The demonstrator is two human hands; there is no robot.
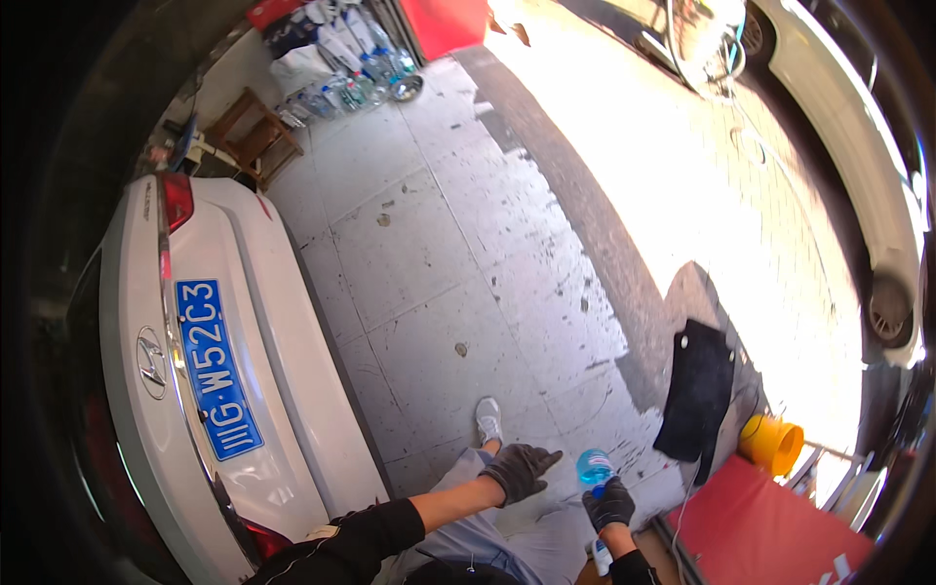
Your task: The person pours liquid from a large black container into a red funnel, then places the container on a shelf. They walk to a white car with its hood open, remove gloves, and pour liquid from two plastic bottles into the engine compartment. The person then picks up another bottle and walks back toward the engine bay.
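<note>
In my right hand (609, 504), which wears a dark grey glove, is a clear bottle of blue liquid (593, 465). The fingers close around its blue-capped neck end, and its body points away from me. My left hand (520, 475), gloved the same way, is held just left of the bottle without touching it. Its fingers stretch toward the bottle, with nothing visible in them. Below my right wrist, a white and blue object (602, 558) shows in part; its kind is unclear.
A white car's rear (283, 361) stands close on my left. To my right are a black mat (696, 390), a yellow bucket (770, 444) and a red panel (770, 526). Several plastic bottles (341, 96) and a wooden chair (252, 136) stand far left. Another white car (848, 117) is parked right.
</note>
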